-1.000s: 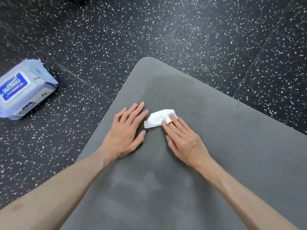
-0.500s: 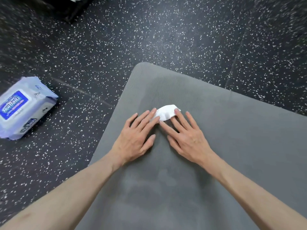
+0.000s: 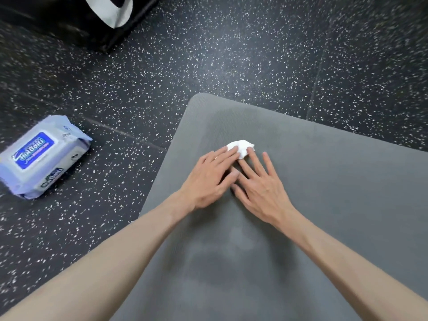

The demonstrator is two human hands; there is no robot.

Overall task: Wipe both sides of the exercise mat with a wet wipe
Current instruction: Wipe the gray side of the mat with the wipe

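Far left of the mat (image 3: 324, 205), on the speckled floor (image 3: 231, 54): a pack of wipes (image 3: 41, 158), well apart from the mat's edge. Up and left of the mat's rounded corner, a dark bag (image 3: 81, 22), half out of view.

On the mat, near that corner: left hand (image 3: 208, 179) flat, fingers straight, tips pressing the near edge of the wet wipe (image 3: 240, 147). Just right of it, touching or nearly so, right hand (image 3: 261, 188) also flat and spread, one or two fingertips on the wipe, the rest on the mat itself. Wipe bunched into a small white wad under those fingertips. Nearer the body, paler damp-looking patches on the mat, possibly wiped ground, though hard to be sure in this blur.

To do this stroke well: spread the wad wider first, keep palms low and pressure even, push in overlapping passes right out to the corner and edges. Then lift, flip the mat, repeat on the underside.
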